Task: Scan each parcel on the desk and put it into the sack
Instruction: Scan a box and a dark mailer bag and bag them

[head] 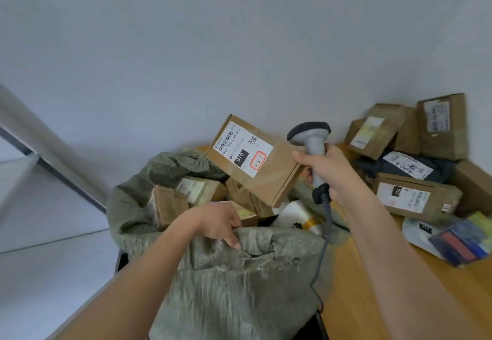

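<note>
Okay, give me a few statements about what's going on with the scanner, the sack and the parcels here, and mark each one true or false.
1. The right hand holds the scanner. True.
2. The left hand holds a parcel. False: it grips the near rim of the sack.
3. The sack is empty. False: several cardboard boxes lie inside.
4. The labelled box sits above the sack's mouth. True.
5. Parcels remain on the desk. True.
</note>
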A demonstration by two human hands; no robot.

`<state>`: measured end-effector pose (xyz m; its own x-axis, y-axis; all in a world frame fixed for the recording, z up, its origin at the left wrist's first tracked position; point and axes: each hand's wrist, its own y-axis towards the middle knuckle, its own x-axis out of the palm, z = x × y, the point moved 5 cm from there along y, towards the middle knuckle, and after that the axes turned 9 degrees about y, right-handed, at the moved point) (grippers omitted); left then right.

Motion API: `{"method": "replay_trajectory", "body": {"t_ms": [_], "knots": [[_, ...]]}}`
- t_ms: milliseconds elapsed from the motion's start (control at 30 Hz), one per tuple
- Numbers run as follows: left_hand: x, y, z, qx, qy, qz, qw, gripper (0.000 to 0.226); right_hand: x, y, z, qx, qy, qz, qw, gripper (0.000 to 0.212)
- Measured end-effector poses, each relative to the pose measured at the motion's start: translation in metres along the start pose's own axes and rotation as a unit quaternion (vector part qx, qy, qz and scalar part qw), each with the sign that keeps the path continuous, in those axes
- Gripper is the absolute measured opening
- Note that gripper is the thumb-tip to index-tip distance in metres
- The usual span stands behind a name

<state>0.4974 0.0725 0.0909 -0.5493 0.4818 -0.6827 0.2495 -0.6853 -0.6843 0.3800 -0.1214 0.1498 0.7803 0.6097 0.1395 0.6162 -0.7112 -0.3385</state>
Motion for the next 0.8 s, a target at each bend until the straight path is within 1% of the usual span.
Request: {"method": "replay_trajectory", "body": {"t_ms": [67, 100, 167, 200, 233, 300, 367, 433, 533, 633, 667, 700, 767, 800], "knots": [[-0.001, -0.015, 0.001, 0.026, -0.075, -0.035, 0.996, 0.011, 0.014, -0.001, 0.001, 0.015, -0.051, -0.045, 0.998, 0.025], [-0.002, -0.022, 0.002, 0.036, -0.101, -0.055, 0.993, 0.011, 0.019, -0.002, 0.002, 0.027, -0.083, -0.071, 0.994, 0.025], [-0.005, -0.031, 0.004, 0.043, -0.113, -0.086, 0.989, 0.016, 0.028, -0.003, 0.007, 0.054, -0.137, -0.108, 0.983, 0.028], [-0.006, -0.033, 0.005, 0.046, -0.110, -0.096, 0.988, 0.017, 0.030, -0.004, 0.009, 0.062, -0.153, -0.115, 0.980, 0.027], [-0.006, -0.032, 0.007, 0.050, -0.104, -0.104, 0.988, 0.015, 0.030, -0.004, 0.011, 0.065, -0.159, -0.114, 0.979, 0.027], [-0.008, -0.028, 0.012, 0.050, -0.092, -0.111, 0.988, 0.003, 0.026, -0.004, 0.013, 0.061, -0.146, -0.096, 0.983, 0.028], [-0.010, -0.024, 0.018, 0.041, -0.079, -0.114, 0.989, 0.005, 0.015, -0.005, 0.012, 0.054, -0.123, -0.078, 0.988, 0.031], [-0.014, -0.017, 0.025, 0.038, -0.075, -0.111, 0.990, 0.014, 0.000, -0.007, 0.008, 0.047, -0.114, -0.063, 0.990, 0.032], [-0.021, 0.002, 0.033, 0.026, -0.036, -0.088, 0.995, 0.023, -0.030, -0.010, 0.003, 0.035, -0.101, -0.026, 0.994, 0.028], [-0.032, 0.026, 0.050, 0.012, 0.083, -0.039, 0.996, 0.033, -0.067, -0.013, 0.003, 0.028, -0.081, 0.028, 0.996, 0.032], [-0.036, 0.033, 0.059, 0.006, 0.124, -0.022, 0.992, 0.030, -0.082, -0.014, 0.004, 0.026, -0.071, 0.049, 0.996, 0.031], [-0.039, 0.043, 0.067, 0.008, 0.148, -0.002, 0.989, 0.023, -0.096, -0.015, 0.004, 0.024, -0.060, 0.071, 0.995, 0.030], [-0.046, 0.067, 0.085, 0.010, 0.155, 0.042, 0.987, 0.006, -0.126, -0.018, 0.004, 0.018, -0.039, 0.117, 0.992, 0.028], [-0.052, 0.079, 0.095, 0.009, 0.135, 0.073, 0.988, 0.011, -0.142, -0.020, 0.003, 0.013, -0.028, 0.141, 0.989, 0.027]]}}
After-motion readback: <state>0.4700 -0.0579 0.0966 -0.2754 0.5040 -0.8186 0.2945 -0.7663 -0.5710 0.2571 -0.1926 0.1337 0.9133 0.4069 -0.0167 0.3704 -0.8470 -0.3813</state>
